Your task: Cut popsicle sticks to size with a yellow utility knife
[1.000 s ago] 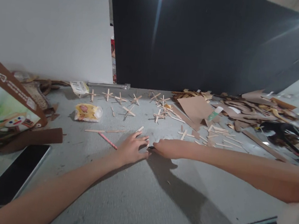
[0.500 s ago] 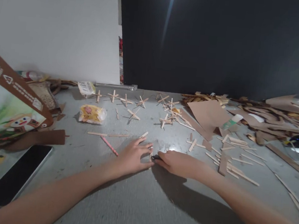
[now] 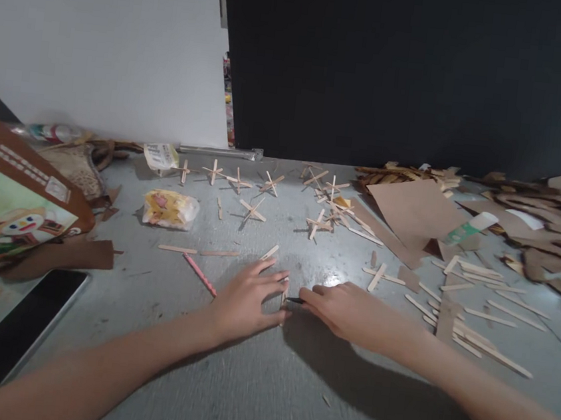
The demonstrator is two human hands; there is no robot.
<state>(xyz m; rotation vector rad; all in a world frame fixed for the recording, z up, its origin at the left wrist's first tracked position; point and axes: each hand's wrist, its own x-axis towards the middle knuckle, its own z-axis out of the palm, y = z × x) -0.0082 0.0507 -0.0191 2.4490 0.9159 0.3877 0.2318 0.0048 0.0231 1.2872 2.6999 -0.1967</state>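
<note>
My left hand point(image 3: 246, 296) lies low over the grey table, thumb and fingers pinning a short wooden craft stick point(image 3: 285, 296) that is mostly covered. A slim, dark pointed tool point(image 3: 295, 300) is gripped in the closed fingers of my right hand point(image 3: 335, 308). Its tip meets the stick; I cannot tell whether it is a knife or a pen. Just beyond my left fingertips is another craft stick point(image 3: 270, 253). A pink patterned straw point(image 3: 199, 275) lies left of that hand, below two sticks laid end to end point(image 3: 177, 248).
Several crossed-stick pieces point(image 3: 252, 212) stand at the back beside a yellow packet point(image 3: 170, 210). Loose sticks point(image 3: 491, 352), a green-and-white tube point(image 3: 473, 229) and cardboard point(image 3: 411, 210) lie to the right. A phone point(image 3: 17, 329) and a printed bag point(image 3: 17, 189) are at the left.
The right hand has drawn back slightly to the right, showing more of the dark tool. My left hand stays on the stick. The view has shifted a little.
</note>
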